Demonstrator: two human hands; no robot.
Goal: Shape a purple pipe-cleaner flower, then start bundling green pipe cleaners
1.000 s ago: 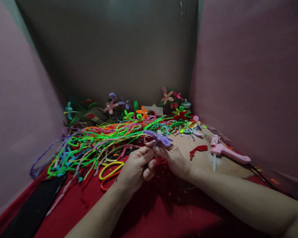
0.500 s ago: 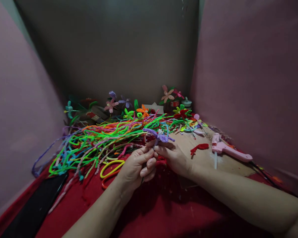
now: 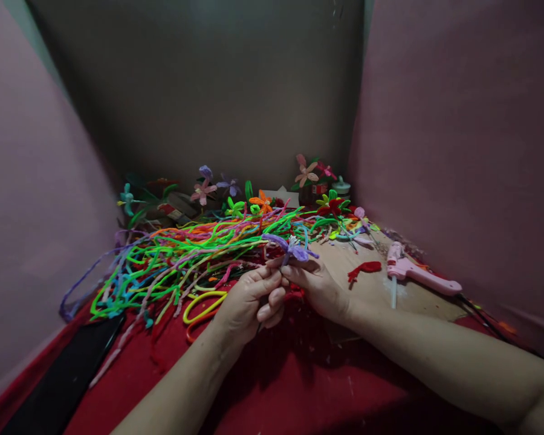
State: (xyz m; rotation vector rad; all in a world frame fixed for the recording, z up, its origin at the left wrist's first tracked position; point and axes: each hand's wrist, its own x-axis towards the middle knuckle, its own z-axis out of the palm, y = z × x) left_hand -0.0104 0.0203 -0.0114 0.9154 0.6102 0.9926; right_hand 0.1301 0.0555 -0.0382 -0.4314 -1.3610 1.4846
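Observation:
Between my two hands stands a purple pipe-cleaner flower (image 3: 298, 251) with a whitish centre, its petals spread above my fingertips. My left hand (image 3: 254, 300) is closed, its thumb and fingers pinching the flower's stem, whose dark lower end shows below the fingers. Close beside it my right hand (image 3: 315, 285) pinches at the stem just under the petals, thumb foremost. The fingertips of both hands meet there and hide most of the stem. Behind the flower spreads a heap of loose pipe cleaners (image 3: 181, 248) in green, pink, orange and blue.
Yellow-and-orange-handled scissors (image 3: 204, 308) lie by my left wrist. A pink glue gun (image 3: 424, 276) and a red pipe-cleaner piece (image 3: 366, 269) rest on cardboard (image 3: 408, 307) at right. A black flat object (image 3: 68, 374) lies front left. Finished flowers (image 3: 306, 174) stand along the back.
Both hands keep their hold on the purple flower, with hardly any movement. Everything around them stays in place.

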